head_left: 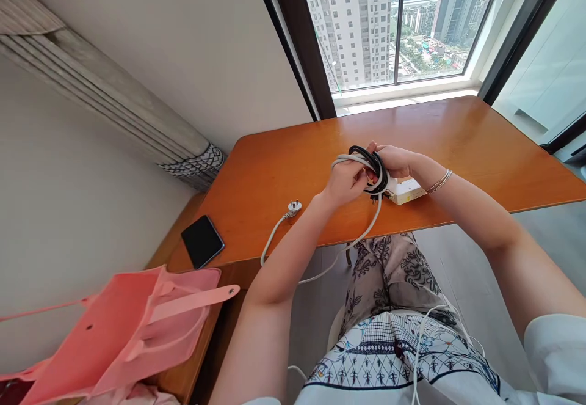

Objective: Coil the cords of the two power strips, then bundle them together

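Observation:
Above the wooden table, a bundle of coiled black and white cables [379, 170] is held between both hands. My left hand [345, 180] is closed around the left side of the coil. On the coil's upper right, my right hand [392, 159] grips it with bent fingers. A white cable [373, 222] hangs from the bundle over the table's front edge and loops back up to a white three-pin plug [293, 207] lying on the tabletop. Just below my right hand, a white box-like object [406, 191] rests on the table, partly hidden by the hand and coil.
A black phone [202, 241] lies at the left front corner of the wooden table [274, 160]. A pink bag [132, 332] stands at the lower left. Behind the table are a window and a gathered curtain. A thin white cord hangs over the lap.

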Demonstrator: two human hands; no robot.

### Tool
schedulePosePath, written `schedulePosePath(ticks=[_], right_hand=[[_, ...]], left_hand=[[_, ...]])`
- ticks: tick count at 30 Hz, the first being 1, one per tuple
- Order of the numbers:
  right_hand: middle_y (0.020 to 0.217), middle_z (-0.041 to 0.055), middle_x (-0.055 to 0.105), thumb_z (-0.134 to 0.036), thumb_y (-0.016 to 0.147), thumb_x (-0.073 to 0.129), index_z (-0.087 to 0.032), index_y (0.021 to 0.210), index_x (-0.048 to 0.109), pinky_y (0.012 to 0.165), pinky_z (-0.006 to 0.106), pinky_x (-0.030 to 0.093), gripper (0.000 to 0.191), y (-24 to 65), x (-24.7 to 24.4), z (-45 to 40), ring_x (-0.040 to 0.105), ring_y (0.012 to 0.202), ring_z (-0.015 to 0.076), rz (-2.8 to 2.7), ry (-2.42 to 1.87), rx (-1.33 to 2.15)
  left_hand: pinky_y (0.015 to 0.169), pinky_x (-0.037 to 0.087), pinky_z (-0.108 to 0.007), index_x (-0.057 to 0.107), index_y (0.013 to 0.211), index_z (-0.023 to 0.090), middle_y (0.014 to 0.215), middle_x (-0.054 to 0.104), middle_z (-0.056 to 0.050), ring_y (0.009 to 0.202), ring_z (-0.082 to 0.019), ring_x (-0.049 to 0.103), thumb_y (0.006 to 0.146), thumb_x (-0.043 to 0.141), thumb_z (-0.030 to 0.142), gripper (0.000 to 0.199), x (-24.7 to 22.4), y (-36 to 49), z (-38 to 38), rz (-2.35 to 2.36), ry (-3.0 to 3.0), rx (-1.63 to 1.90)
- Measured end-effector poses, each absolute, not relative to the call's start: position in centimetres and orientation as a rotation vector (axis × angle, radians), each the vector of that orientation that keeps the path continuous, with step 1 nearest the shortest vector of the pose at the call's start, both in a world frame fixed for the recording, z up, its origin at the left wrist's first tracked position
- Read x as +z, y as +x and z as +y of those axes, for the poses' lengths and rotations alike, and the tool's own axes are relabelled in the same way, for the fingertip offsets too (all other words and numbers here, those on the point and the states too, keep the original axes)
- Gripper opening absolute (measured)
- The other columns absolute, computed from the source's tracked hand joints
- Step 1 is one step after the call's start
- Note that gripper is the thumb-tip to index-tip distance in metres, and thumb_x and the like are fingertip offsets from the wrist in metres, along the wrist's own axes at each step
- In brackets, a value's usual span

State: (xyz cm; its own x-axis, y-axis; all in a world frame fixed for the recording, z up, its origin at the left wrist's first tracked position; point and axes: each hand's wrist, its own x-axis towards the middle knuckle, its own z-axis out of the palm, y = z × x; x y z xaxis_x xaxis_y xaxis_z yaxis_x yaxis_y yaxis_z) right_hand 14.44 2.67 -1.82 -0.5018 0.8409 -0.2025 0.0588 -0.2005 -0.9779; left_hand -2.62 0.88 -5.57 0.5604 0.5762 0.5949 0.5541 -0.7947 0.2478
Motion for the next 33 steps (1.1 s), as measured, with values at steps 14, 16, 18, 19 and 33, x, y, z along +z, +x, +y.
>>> schedulePosePath(ticks=[14, 16, 18, 19, 33], right_hand=[[0.063, -0.0039, 0.060, -0.007, 0.066, 0.079, -0.017, 0.076, 0.058, 0.047, 0.020, 0.049, 0.025, 14.9, -3.4, 2.5, 0.053, 0.052, 0.0081, -1.639, -1.036, 1.886], [0.067, -0.0039, 0.063, -0.009, 0.066, 0.080, -0.018, 0.081, 0.059, 0.052, 0.020, 0.052, 0.028, 15.2, -3.2, 2.5, 0.056, 0.057, 0.0089, -1.678, -0.966, 1.918], [0.076, -0.0021, 0.068, -0.010, 0.065, 0.082, -0.018, 0.090, 0.062, 0.062, 0.023, 0.057, 0.033, 15.9, -3.2, 2.7, 0.063, 0.066, 0.0114, -1.735, -0.917, 1.908], [0.083, -0.0003, 0.071, -0.010, 0.064, 0.082, -0.018, 0.095, 0.064, 0.068, 0.025, 0.059, 0.036, 16.4, -3.2, 2.8, 0.066, 0.073, 0.0132, -1.760, -0.903, 1.881], [0.119, 0.0104, 0.071, -0.037, 0.095, 0.055, -0.019, 0.115, 0.072, 0.101, 0.042, 0.046, 0.031, 14.1, 0.1, 0.0, 0.064, 0.111, 0.0250, -2.192, -1.145, 0.478]], left_hand=[[0.075, 0.055, -0.032, 0.077, 0.082, 0.019, 0.099, 0.082, -0.009, 0.086, -0.022, 0.075, 0.083, 0.057, 0.022, 0.020, -6.2, -1.7, -0.1, 1.207, 2.724, 1.019], [0.082, 0.057, -0.032, 0.079, 0.089, 0.020, 0.113, 0.080, -0.009, 0.097, -0.022, 0.076, 0.084, 0.056, 0.021, 0.023, -6.3, -1.8, -0.2, 1.180, 2.672, 1.021], [0.085, 0.057, -0.032, 0.079, 0.091, 0.021, 0.116, 0.079, -0.009, 0.100, -0.022, 0.076, 0.086, 0.055, 0.020, 0.024, -6.2, -1.8, -0.2, 1.203, 2.624, 1.003], [0.086, 0.057, -0.033, 0.079, 0.093, 0.021, 0.116, 0.079, -0.009, 0.100, -0.022, 0.075, 0.086, 0.055, 0.020, 0.025, -6.1, -1.8, -0.2, 1.235, 2.602, 0.988], [0.082, 0.053, -0.040, 0.072, 0.119, 0.009, 0.107, 0.075, -0.019, 0.100, -0.033, 0.071, 0.092, 0.045, 0.021, 0.040, -1.9, -0.3, -1.5, 1.703, 2.639, 0.379]])
